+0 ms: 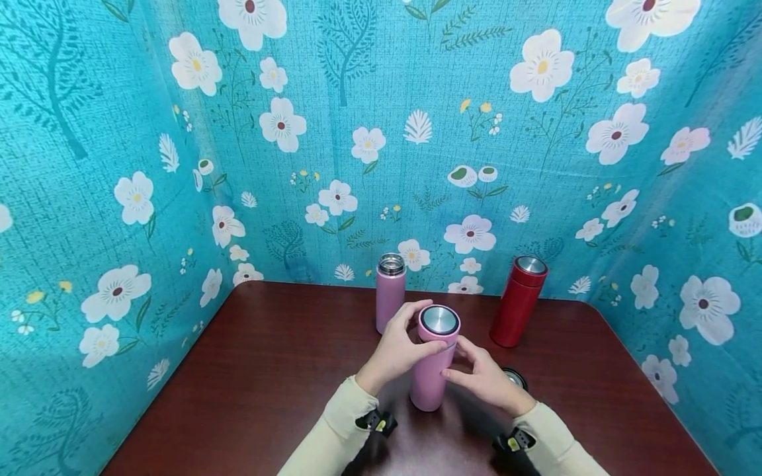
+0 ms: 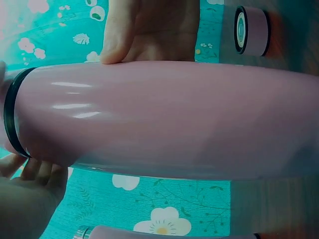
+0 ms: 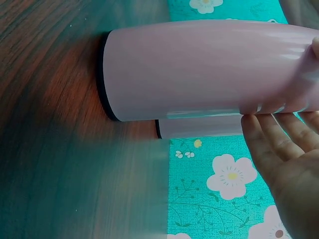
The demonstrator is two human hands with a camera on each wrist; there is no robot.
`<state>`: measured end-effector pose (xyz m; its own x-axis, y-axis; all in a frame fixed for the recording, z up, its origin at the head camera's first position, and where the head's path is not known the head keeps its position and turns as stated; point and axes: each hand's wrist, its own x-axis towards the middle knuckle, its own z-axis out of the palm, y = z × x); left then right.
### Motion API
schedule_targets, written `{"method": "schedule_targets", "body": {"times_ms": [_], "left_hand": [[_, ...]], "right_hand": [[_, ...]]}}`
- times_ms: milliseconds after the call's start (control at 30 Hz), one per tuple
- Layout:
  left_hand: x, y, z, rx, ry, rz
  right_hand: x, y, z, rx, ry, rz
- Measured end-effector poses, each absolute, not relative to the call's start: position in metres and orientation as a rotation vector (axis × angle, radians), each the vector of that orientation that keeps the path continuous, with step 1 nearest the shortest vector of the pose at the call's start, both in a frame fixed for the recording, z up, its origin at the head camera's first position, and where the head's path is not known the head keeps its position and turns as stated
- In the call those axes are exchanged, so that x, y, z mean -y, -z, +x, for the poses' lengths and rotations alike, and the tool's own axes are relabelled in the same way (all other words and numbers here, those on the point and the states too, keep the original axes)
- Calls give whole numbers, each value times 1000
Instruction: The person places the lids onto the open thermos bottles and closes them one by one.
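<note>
A pink thermos flask [image 1: 430, 383] stands upright on the table, its lid [image 1: 440, 320] with a silver top in place. My left hand [image 1: 401, 344] grips it around the lid and neck. With thumb and fingers, my right hand [image 1: 485, 378] holds the body lower down. In the left wrist view a black ring [image 2: 15, 112] marks the seam below the lid. The flask's dark base [image 3: 105, 77] shows in the right wrist view. Just behind stands a second pink flask [image 1: 389, 297], lidless, its steel mouth uncovered.
A red thermos flask [image 1: 519, 304] with its lid on stands at the back right. Partly behind my right hand lies a loose lid [image 1: 515, 378], seen as pink with black edges in the left wrist view. Flowered blue cloth [image 1: 369, 165] surrounds the dark wooden table [image 1: 262, 370].
</note>
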<state>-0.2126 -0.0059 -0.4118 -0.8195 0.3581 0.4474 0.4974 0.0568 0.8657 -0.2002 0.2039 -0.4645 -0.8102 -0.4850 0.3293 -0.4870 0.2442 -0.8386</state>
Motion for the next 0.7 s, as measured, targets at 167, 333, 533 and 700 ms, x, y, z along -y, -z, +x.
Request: {"method": "schedule_targets", "body": {"times_ms": [167,333,533,700], "left_hand": [[7,411,-213,2176,1843,-924],[8,415,-216,2144,1879,-991],[11,413,-215,2109,1951,-1089],[12,389,-197,2187,1911,-1011]], "right_hand": [[-202,458,-197,2475,-1694,972],[-197,439,-187,2488,-1705,970],[-198,444,-189,2497,-1698,949],[-203,463,-200,2489,-1693,959]]}}
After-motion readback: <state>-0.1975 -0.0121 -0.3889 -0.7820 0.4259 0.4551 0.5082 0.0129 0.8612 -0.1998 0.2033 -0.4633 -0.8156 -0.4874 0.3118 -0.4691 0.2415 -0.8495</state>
